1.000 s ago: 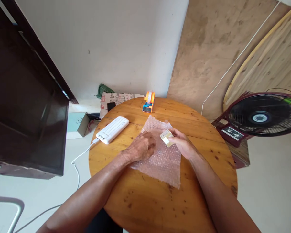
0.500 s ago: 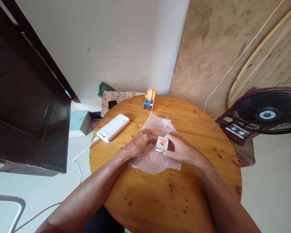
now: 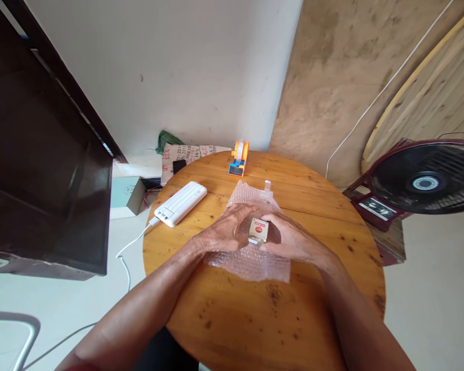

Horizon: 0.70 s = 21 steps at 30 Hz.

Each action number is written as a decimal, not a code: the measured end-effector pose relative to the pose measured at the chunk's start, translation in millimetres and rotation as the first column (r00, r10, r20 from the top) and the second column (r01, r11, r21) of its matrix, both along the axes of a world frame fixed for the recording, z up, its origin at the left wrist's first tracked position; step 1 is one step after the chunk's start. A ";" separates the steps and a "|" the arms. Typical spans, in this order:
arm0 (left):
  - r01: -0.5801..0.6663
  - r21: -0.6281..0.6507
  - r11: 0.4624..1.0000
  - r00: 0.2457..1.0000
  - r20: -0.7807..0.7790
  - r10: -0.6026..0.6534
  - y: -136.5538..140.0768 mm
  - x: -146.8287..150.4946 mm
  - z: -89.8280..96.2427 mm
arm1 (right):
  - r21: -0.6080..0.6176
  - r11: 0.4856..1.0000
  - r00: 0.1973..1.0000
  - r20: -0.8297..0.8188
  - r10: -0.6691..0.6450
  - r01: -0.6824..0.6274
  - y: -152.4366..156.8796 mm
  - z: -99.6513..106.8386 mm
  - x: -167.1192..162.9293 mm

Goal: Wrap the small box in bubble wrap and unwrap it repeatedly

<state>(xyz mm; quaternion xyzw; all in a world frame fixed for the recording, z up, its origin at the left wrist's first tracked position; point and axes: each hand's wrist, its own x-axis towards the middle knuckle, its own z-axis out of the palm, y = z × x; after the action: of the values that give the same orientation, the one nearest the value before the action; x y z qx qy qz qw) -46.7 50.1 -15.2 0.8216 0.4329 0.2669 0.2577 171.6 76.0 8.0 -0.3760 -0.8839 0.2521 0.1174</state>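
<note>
A small white box with a red round mark and red lettering sits over a sheet of bubble wrap on the round wooden table. My right hand grips the box from its right side, index fingertip at the far edge and thumb at the near one. To the left, my left hand is curved beside the box with thumb and fingers apart; a small gap shows between it and the box. The wrap spreads out beyond both hands, and a clear strip sticks up at its far edge.
An orange and blue tape dispenser stands at the table's far edge. At the left lies a white power bank with a white cable hanging to the floor. A fan stands at the right, a dark cabinet at the left.
My left hand has opened, its fingers reaching farther along the far side of the box. The wrap's near edge lies slightly lower, and the clear strip at the far edge now stands up.
</note>
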 end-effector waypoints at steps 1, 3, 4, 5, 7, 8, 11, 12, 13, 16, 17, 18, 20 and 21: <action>0.019 -0.002 1.000 1.000 0.012 -0.019 -0.4 0.2 -0.2 | 0.006 1.000 1.000 -0.001 -0.010 0.010 -0.7 1.2 0.0; 0.029 0.000 1.000 0.999 0.015 -0.029 -0.6 1.6 -0.8 | 0.028 0.999 0.999 0.010 -0.035 0.034 -2.3 3.3 -0.7; 0.025 0.004 1.000 1.000 0.012 -0.025 -0.6 2.7 -0.7 | 0.037 0.998 0.999 0.015 -0.045 0.044 -3.1 4.3 -1.2; 0.020 0.009 1.000 1.000 0.011 -0.020 -0.6 4.0 -0.3 | 0.039 0.998 0.999 0.015 -0.051 0.050 -4.1 5.1 -1.8; 0.021 0.006 1.000 1.000 0.022 -0.021 -0.7 6.5 1.6 | 0.026 0.998 0.999 0.006 -0.049 0.049 -6.0 6.4 -2.6; 0.022 -0.006 1.000 0.999 0.033 -0.022 -0.8 7.4 2.9 | 0.014 0.999 0.999 -0.004 -0.043 0.043 -6.8 6.9 -2.7; 0.004 -0.083 0.997 0.997 0.073 0.002 -1.2 8.3 6.1 | -0.037 0.999 0.999 -0.028 -0.029 0.028 -8.2 7.3 -2.2; -0.005 -0.111 0.994 0.996 0.086 0.015 -1.4 8.1 6.5 | -0.058 0.998 0.999 -0.029 -0.031 0.029 -8.2 7.2 -2.0; -0.013 -0.135 0.991 0.995 0.096 0.026 -1.4 7.7 6.6 | -0.077 0.997 0.999 -0.026 -0.034 0.032 -8.2 7.1 -1.8; -0.022 -0.181 0.983 0.993 0.108 0.042 -1.3 6.5 5.7 | -0.098 0.994 0.999 -0.011 -0.040 0.039 -8.1 7.7 -1.4; -0.024 -0.190 0.982 0.993 0.105 0.044 -1.3 6.2 5.5 | -0.098 0.995 0.999 -0.007 -0.038 0.037 -8.3 8.3 -1.3; -0.026 -0.197 0.980 0.994 0.101 0.047 -1.3 6.2 5.4 | -0.097 0.995 0.999 -0.004 -0.035 0.034 -8.6 9.2 -1.2; -0.024 -0.205 0.978 0.994 0.095 0.044 -1.5 6.3 5.8 | -0.101 0.995 1.000 0.005 -0.023 0.023 -9.6 11.6 -0.9; -0.019 -0.208 0.978 0.995 0.092 0.038 -1.7 6.4 6.3 | -0.104 0.994 1.000 0.013 -0.017 0.019 -10.2 12.8 -0.7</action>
<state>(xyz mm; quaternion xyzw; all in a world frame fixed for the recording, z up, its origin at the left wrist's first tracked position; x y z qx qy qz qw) -40.3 48.4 -8.9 0.7704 0.4572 0.2630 0.3581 170.9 65.9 20.8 -0.3911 -0.8668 0.2944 0.0948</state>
